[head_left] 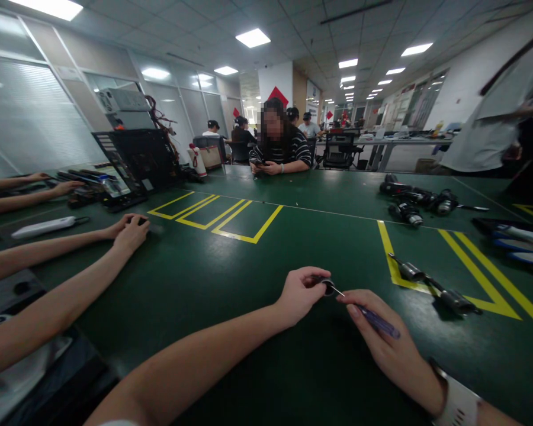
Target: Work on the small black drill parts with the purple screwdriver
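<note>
Between thumb and fingers, my left hand point(301, 294) grips a small dark ring-shaped part point(328, 288) above the green table. My right hand point(384, 331), with a white watch on its wrist, is closed on a screwdriver point(377, 321) with a purple translucent handle. The screwdriver's thin metal shaft points left, and its tip reaches the opening of the ring-shaped part; whether it touches the inside I cannot tell. Right of my hands, a metal shaft-like assembly point(435, 288) lies across yellow tape marks.
The green table point(195, 278) carries yellow tape outlines. Black tool-like parts point(415, 198) lie at the back right, blue-and-white objects point(524, 242) at the right edge. A co-worker's hands point(131, 234) work at the left, near a dark computer case point(137, 154). A person point(281, 145) sits opposite.
</note>
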`<state>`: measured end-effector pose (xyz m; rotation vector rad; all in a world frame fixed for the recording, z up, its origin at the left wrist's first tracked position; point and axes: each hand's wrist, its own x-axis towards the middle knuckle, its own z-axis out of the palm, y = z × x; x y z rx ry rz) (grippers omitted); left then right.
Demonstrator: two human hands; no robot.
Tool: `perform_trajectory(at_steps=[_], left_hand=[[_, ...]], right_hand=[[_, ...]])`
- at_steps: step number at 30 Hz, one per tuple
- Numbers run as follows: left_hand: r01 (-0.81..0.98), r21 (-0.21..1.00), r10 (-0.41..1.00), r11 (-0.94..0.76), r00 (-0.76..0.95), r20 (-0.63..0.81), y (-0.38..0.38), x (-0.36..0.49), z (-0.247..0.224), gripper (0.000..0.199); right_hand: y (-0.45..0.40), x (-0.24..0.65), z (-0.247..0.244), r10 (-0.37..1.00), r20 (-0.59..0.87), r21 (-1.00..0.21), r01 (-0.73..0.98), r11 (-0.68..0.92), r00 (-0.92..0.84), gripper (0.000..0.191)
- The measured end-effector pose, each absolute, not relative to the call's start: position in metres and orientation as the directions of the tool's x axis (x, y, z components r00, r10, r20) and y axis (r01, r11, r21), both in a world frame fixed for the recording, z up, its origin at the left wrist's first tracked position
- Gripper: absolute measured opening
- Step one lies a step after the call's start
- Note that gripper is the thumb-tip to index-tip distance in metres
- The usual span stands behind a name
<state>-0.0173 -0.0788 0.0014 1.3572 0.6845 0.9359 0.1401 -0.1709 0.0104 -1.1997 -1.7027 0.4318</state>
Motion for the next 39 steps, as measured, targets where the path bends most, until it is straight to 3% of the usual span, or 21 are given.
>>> perform_trajectory(at_steps=[18, 28, 39], left_hand=[[-0.091, 0.981, 0.883, -0.171, 0.427, 0.193, -0.0787, -0.0139, 0.0019, 0.025], [-0.102, 0.983, 0.909, -0.150, 0.377, 0.178, -0.0780, -0.0122, 0.0023, 0.025], [-0.135, 0.981, 0.894, -0.142, 0.408, 0.186, -0.0774, -0.0129, -0.0015, 0.028]], right_hand=[[-0.1703, 0.1408, 0.0050, 0.838, 0.533, -0.648, 0.581, 0.493, -0.117, 0.017], [-0.1698, 0.1412, 0.0030, 0.787, 0.568, -0.490, 0.671, 0.557, -0.239, 0.026], [-0.1684, 0.1429, 0.0027, 0.815, 0.542, -0.528, 0.671, 0.521, -0.205, 0.026]])
